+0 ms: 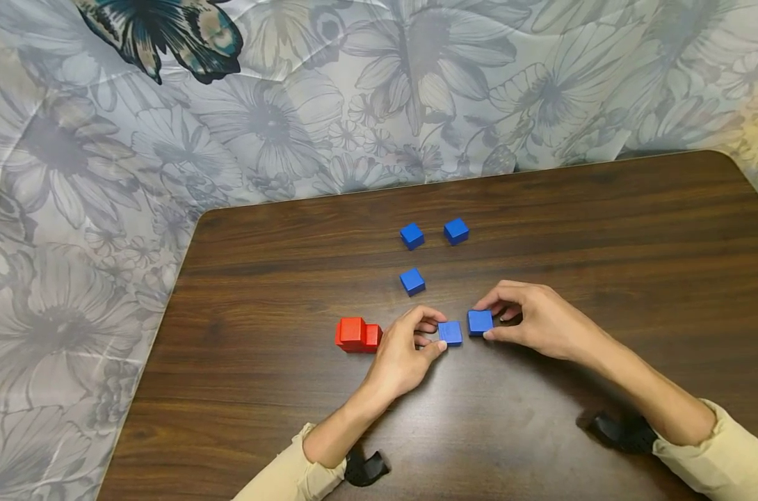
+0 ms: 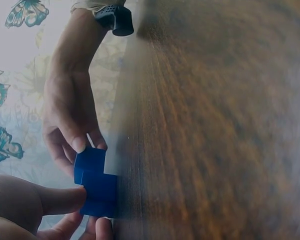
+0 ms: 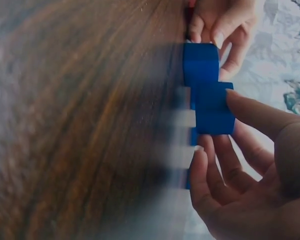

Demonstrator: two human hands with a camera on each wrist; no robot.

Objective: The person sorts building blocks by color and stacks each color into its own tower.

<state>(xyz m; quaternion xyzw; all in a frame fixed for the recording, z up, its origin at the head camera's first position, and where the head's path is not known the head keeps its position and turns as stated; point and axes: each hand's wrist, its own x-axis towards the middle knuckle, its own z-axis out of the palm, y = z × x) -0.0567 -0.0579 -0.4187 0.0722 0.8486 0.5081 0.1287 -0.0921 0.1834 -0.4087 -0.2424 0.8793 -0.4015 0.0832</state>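
Note:
My left hand (image 1: 404, 355) pinches a blue cube (image 1: 450, 333) between thumb and fingers, low against the table. To its right, my right hand (image 1: 538, 320) grips a second blue cube (image 1: 480, 323) by its right side. In the right wrist view, this second cube (image 3: 215, 107) is held slightly off the tabletop, while the left hand's cube (image 3: 201, 62) sits closer to the surface. A small gap between the two cubes shows in the head view. Just left of my left hand is a cluster of red cubes (image 1: 352, 332), one standing higher than the rest.
Three more blue cubes lie farther back: one nearer (image 1: 412, 281), one behind it (image 1: 412, 236) and one at the back right (image 1: 457, 231). The brown wooden table (image 1: 279, 271) ends at a flower-patterned cloth (image 1: 272, 125) behind it.

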